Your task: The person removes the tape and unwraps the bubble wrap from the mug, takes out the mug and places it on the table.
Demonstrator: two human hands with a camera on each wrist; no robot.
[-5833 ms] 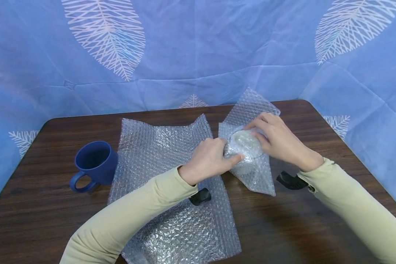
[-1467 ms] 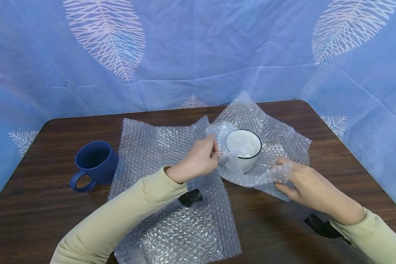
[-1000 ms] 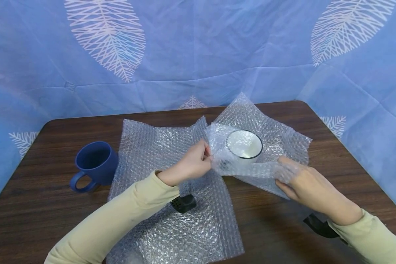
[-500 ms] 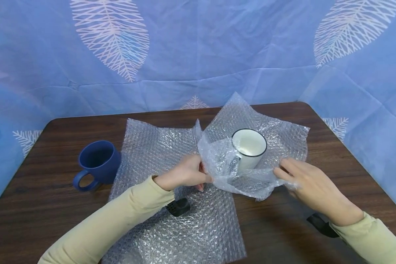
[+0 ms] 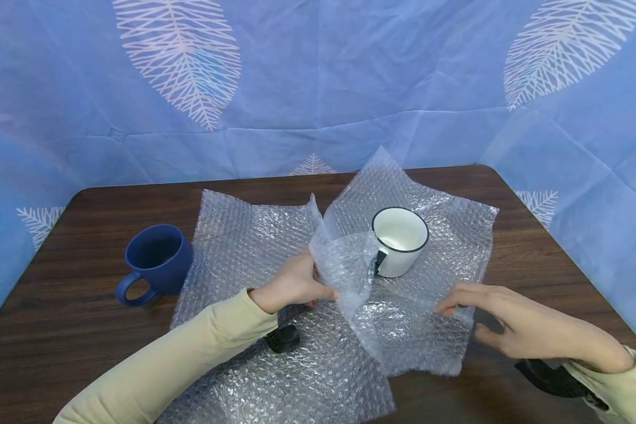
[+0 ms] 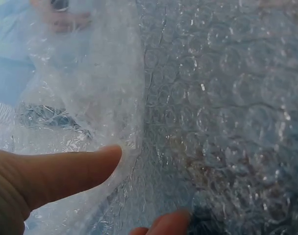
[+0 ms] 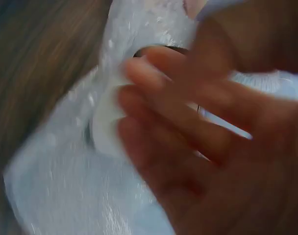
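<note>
A white mug [image 5: 400, 241] with a black rim and dark handle stands upright on an opened sheet of bubble wrap [image 5: 429, 330] at the right of the table. My left hand [image 5: 297, 280] pinches the left edge of this sheet; in the left wrist view the thumb [image 6: 85, 169] presses on that edge, while most other fingers are hidden. A raised flap of the wrap partly covers the mug's handle side. My right hand [image 5: 519, 321] hovers over the sheet's right edge, its fingers loosely bent and holding nothing. It looks blurred in the right wrist view.
A blue mug [image 5: 159, 259] stands at the left, its handle toward the front left. Between the mugs lies a second, flat bubble wrap sheet [image 5: 249, 235], partly under my left forearm. The dark wooden table [image 5: 58, 353] ends at a blue leaf-patterned cloth [image 5: 275, 76].
The wrap around the white mug has been unfolded, baring the mug. The front flap has dropped flat toward me. My right hand has let go of it and drawn right; my left moved slightly left.
</note>
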